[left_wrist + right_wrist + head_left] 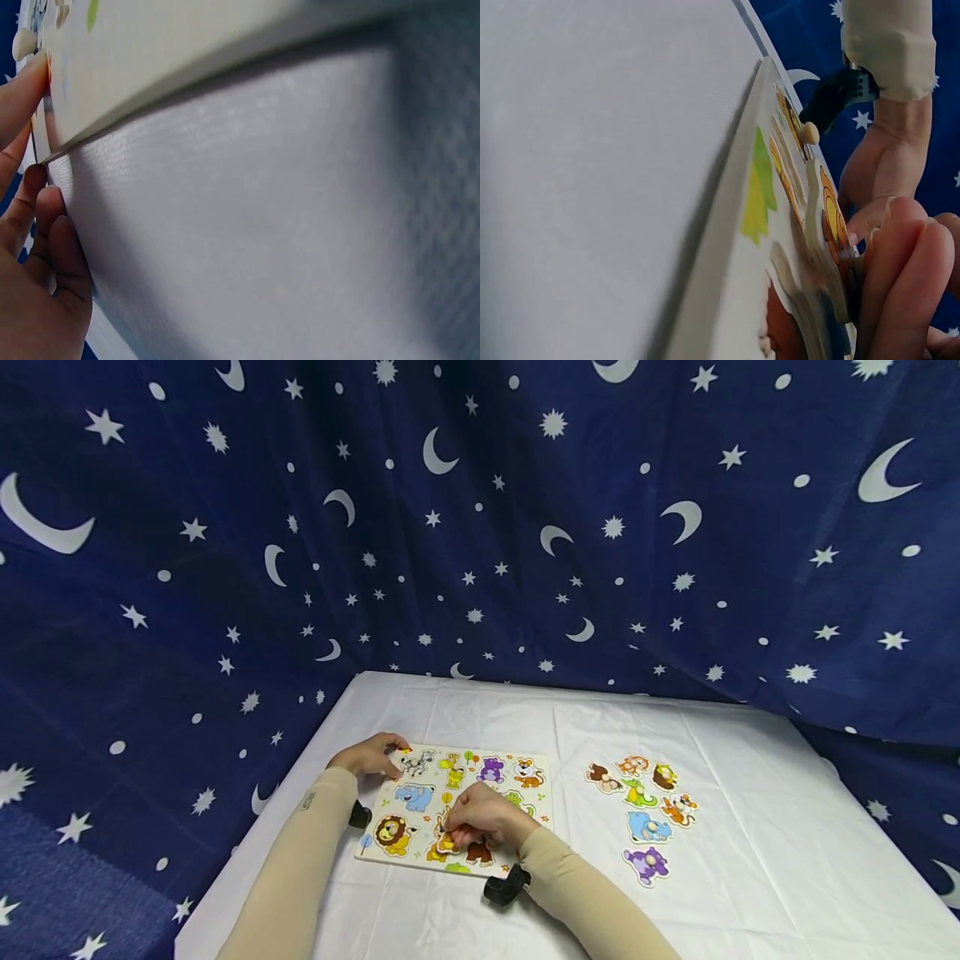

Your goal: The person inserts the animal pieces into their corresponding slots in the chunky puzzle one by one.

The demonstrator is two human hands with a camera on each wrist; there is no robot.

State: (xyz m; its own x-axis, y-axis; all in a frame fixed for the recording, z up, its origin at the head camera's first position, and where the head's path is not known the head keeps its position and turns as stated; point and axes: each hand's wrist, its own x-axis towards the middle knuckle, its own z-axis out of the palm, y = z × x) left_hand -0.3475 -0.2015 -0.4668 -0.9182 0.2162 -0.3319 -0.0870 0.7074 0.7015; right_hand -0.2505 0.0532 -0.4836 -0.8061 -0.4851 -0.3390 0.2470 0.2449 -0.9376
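The right hand [487,814] is pinching an orange-and-yellow puzzle piece [831,217] just above the puzzle board [157,45], close to its near edge. The left hand [371,755] is gripping the board's far-left corner. Loose animal pieces [640,795] are lying beyond its right edge.

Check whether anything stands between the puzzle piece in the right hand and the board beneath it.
Nothing visible stands between the puzzle piece and the board in the right wrist view, though the right hand hides part of the piece.
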